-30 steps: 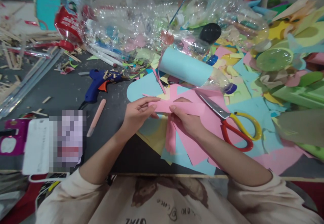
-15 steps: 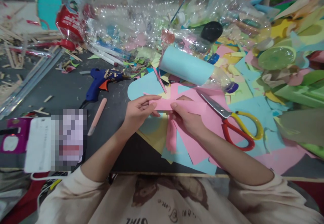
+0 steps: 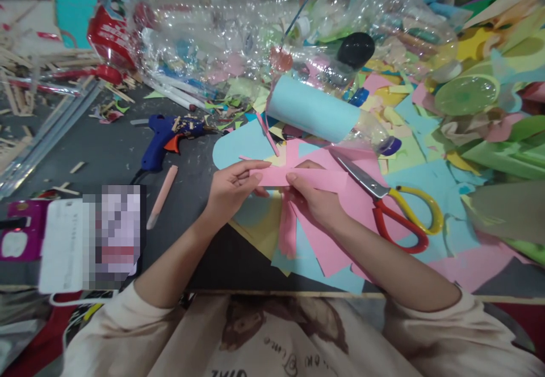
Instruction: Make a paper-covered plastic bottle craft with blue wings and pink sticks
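Between my two hands a strip of pink paper [image 3: 275, 177] is held level above the paper pile. My left hand [image 3: 234, 187] pinches its left end between thumb and fingers. The thumb of my right hand [image 3: 313, 195] presses on the strip near its middle, with the fingers behind it; the strip runs on past them to the right. Under the hands lie pink paper sheets [image 3: 323, 246]. Just right of my right hand rest scissors [image 3: 378, 191] with one red and one yellow handle. A clear bottle wrapped in light blue paper [image 3: 313, 109] lies behind the hands.
A blue glue gun [image 3: 159, 138] and a cutter with a pink handle [image 3: 164, 192] lie on the left. Further left are a white power bank [image 3: 63, 246] and wood sticks [image 3: 21, 96]. Plastic bottles [image 3: 200, 36] crowd the back, coloured paper scraps [image 3: 489, 144] the right.
The view has shifted very slightly. Both hands keep the same grip on the pink paper strip, and nothing else has visibly moved.
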A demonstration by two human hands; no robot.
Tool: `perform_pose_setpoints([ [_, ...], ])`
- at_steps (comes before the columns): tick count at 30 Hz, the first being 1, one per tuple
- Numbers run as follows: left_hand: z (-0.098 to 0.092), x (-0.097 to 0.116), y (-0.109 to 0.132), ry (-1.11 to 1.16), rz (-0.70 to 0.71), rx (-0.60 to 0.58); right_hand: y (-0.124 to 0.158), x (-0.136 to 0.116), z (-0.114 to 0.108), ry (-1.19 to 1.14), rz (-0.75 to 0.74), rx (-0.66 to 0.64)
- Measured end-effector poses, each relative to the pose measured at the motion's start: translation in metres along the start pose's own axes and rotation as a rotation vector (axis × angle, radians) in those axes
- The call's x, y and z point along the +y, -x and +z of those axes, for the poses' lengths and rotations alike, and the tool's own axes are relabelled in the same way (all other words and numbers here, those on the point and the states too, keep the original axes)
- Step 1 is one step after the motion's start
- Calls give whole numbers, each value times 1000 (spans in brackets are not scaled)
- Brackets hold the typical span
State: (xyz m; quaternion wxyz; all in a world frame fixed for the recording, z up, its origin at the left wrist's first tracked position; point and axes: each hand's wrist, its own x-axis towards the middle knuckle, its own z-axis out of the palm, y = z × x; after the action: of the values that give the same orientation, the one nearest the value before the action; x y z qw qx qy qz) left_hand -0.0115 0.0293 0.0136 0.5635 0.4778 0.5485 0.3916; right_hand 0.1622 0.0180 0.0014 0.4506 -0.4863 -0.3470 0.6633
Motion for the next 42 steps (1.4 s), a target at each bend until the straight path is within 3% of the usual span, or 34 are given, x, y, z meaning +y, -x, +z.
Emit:
perform_pose_setpoints([
  [17, 4, 5, 0, 21, -7, 163, -1, -4, 2, -107, 25, 66],
  [22, 0, -2, -3, -47, 238, 201, -2, -3, -1, -90, -23, 61],
  [25, -2, -1, -3, -121, 332, 136, -3, -3, -1, -75, -34, 58],
  [28, -2, 2, -2, -150, 297, 95, -3, -5, -1, -63, -31, 53],
  [37, -2, 4, -1, -102, 194, 131, -3, -6, 0, -79, -24, 60],
  [42, -3, -1, -2, 44, 166, 141, -4, -4, 0, -104, 5, 45],
])
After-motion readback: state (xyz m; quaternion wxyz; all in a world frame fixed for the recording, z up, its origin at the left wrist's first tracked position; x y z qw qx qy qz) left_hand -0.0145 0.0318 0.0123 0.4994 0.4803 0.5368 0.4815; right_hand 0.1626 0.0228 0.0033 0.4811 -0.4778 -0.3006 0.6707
